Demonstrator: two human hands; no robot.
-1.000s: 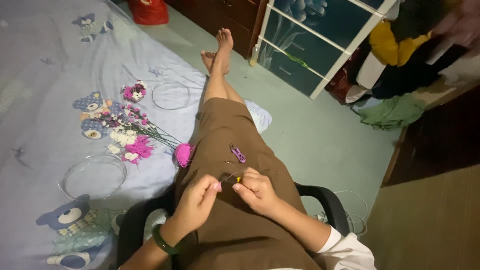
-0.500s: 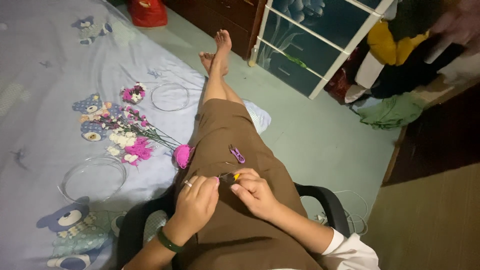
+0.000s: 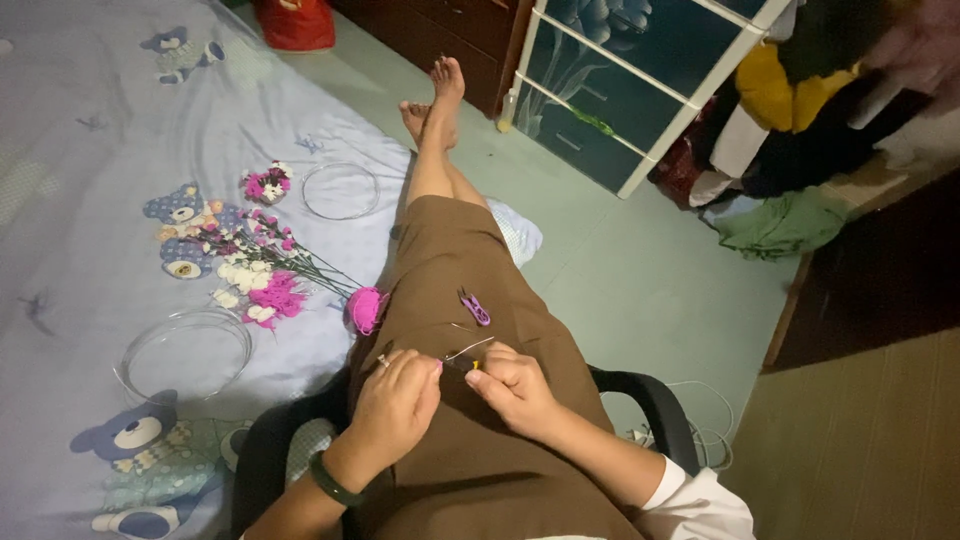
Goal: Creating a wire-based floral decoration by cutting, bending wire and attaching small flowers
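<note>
Left hand [image 3: 395, 400] and right hand [image 3: 512, 385] pinch thin silvery wire [image 3: 468, 348] on lap. Purple plastic clip [image 3: 474, 307] untouched. Loose pink-and-white artificial flowers [image 3: 262, 275] on the bed, unwired.

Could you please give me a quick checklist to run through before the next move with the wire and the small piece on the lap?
1. Left hand resting on the lap, fingers curled beside the work: ok.
2. Right hand pinching a small yellow piece: ok.
3. Thin wire free of kinks: cannot tell, too fine.
4. Purple clip within view on the skirt, apart from both hands: ok.
5. Pink yarn ball secure: not ok, at the bed's edge.
6. Flowers and wire rings laid out on the bedsheet: ok.
</note>
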